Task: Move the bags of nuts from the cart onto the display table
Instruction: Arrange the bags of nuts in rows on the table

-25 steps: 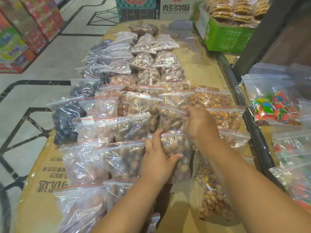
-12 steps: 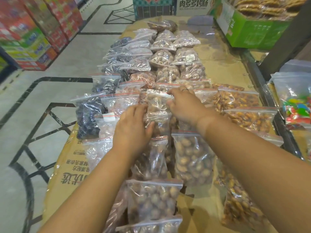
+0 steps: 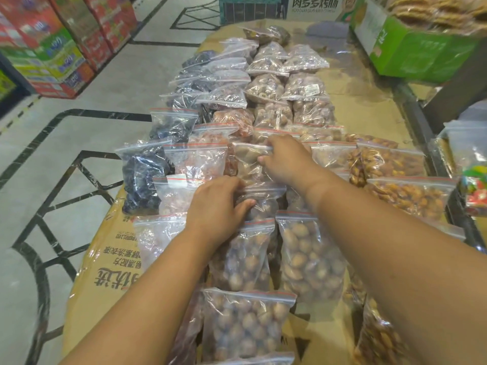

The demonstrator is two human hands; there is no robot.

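Note:
Several clear zip bags of nuts and dried fruit lie in rows on the cardboard-covered display table [image 3: 105, 272]. My right hand [image 3: 286, 160] grips the top of a bag of pale brown nuts [image 3: 246, 156] in the middle row, fingers curled round its sealed edge. Just below it, my left hand [image 3: 217, 206] lies on another bag of nuts [image 3: 266, 200], thumb spread over the plastic and fingertips tucked at its upper edge. Two fuller bags of round nuts [image 3: 308, 256] lie between my forearms. The cart is out of view.
A green box [image 3: 416, 56] of flat snacks stands at the back right. Bags of coloured sweets [image 3: 474, 185] lie on a shelf to the right, past a dark metal rail [image 3: 419, 122]. Stacked red cartons [image 3: 50, 46] line the tiled floor at the left.
Both hands have moved up the table from the near bags to bags farther along the middle row. The camera has tilted forward with them.

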